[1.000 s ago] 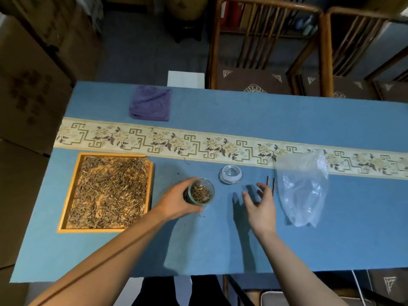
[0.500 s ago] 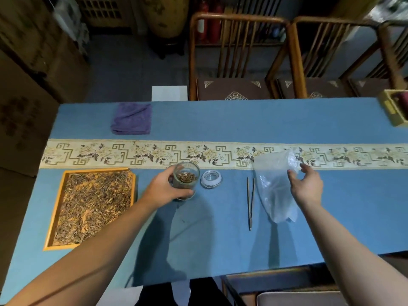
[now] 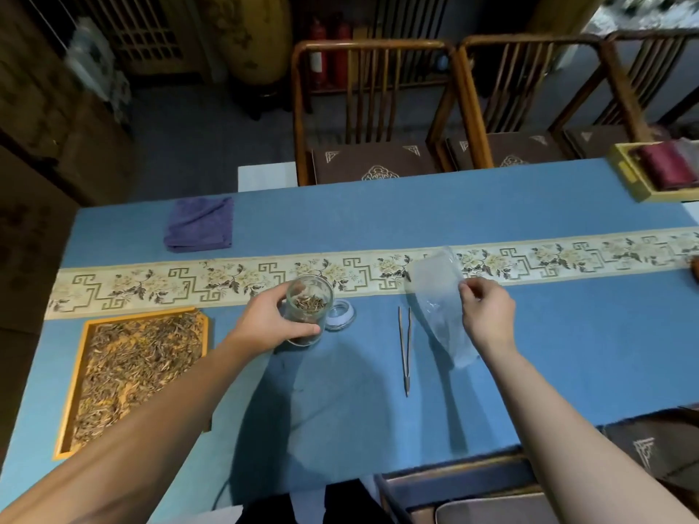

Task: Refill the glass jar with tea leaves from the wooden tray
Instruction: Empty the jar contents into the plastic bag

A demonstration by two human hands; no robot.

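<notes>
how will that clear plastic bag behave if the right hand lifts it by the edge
Probably floppy: the plastic bag lies limp and wrinkled where the right hand pinches it. Likely very light, since it looks thin and empty. It may sag or fold.

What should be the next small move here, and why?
Probably lift the plastic bag, which the right hand pinches; the left hand steadies the open, barely filled glass jar, and the tweezers lie unused.
</notes>
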